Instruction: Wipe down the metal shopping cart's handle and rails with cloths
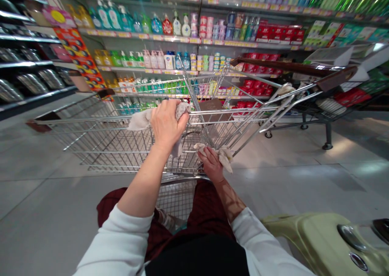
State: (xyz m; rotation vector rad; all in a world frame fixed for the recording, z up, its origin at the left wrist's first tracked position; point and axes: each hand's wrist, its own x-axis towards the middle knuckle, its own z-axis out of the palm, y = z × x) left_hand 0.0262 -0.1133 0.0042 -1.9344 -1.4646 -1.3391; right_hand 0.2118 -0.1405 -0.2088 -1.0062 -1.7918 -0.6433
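Note:
A metal wire shopping cart (100,150) stands sideways in front of me. My left hand (167,122) is closed round a greyish-white cloth (140,120) on the cart's upper side rail, with cloth hanging out on both sides of the fingers. Lower and to the right, my right hand (211,162) grips a second pale cloth (225,156) against the wire side near the cart's rear. The fingertips of this hand are partly hidden by cloth and wires. The cart's brown push handle (282,67) lies up to the right.
Shelves of pump bottles (156,25) and red boxes (279,32) run behind the cart. A dark wheeled cart (328,134) with goods stands at right. A pale green machine (316,235) sits close at lower right. Dark racks (27,71) are at left.

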